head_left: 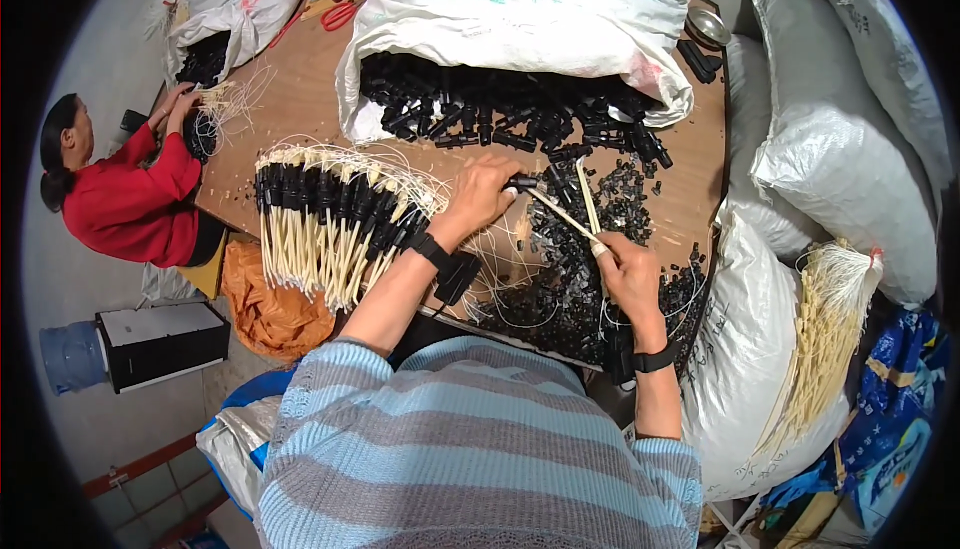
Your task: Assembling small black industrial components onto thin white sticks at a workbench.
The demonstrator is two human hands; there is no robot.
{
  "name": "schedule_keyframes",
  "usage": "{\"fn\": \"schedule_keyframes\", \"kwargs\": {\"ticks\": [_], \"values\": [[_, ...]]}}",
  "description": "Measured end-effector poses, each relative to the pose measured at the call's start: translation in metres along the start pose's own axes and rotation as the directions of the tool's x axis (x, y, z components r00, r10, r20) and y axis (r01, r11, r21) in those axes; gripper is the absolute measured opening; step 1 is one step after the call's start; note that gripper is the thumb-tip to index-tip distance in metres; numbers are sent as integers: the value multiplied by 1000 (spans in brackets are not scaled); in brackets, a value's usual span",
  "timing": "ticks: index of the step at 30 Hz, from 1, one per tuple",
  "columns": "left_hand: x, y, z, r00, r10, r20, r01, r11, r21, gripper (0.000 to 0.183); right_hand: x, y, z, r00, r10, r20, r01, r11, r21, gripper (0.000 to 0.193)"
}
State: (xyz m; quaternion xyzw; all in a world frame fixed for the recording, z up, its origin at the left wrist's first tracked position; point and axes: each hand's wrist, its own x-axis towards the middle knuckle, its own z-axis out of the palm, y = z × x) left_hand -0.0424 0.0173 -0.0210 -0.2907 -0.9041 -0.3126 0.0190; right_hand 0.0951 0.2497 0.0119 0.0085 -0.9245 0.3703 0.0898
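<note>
My left hand (pixel 485 189) is closed on a small black plastic fitting (pixel 522 181) over the middle of the table. A thin cream-coloured stick (pixel 563 213) runs from that fitting down to my right hand (pixel 628 271), which grips its other end. Another pale stick (pixel 588 199) stands up just beyond my right hand; whether the fingers hold it too, I cannot tell. To the left of my left wrist lies a neat row of cream sticks with black fittings and white strings (pixel 320 214). Small black parts (pixel 570 284) are heaped under and around my right hand.
A white woven sack (pixel 520 9) spills larger black fittings (pixel 540 114) at the table's far side. Red scissors (pixel 339 16) and a metal bowl (pixel 708 27) lie there too. A co-worker in red sleeves (pixel 130 194) handles strings at the left. Full sacks (pixel 740 349) crowd the right.
</note>
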Motion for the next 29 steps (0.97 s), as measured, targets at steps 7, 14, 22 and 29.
{"fn": "schedule_keyframes", "kwargs": {"ticks": [7,14,22,29], "values": [[-14,5,-22,991,-105,87,130,921,-368,41,-8,-14,-13,983,175,-55,-151,943,298,13],[-19,12,-30,968,206,143,-167,956,-242,37,-9,-16,-10,993,-83,78,75,993,95,15],[-43,47,-14,998,58,-11,-59,994,-96,18,10,-19,-2,989,144,27,-137,839,527,13],[-46,53,-12,908,-186,375,416,495,-763,20,4,-50,33,946,-154,284,176,983,-54,34]]}}
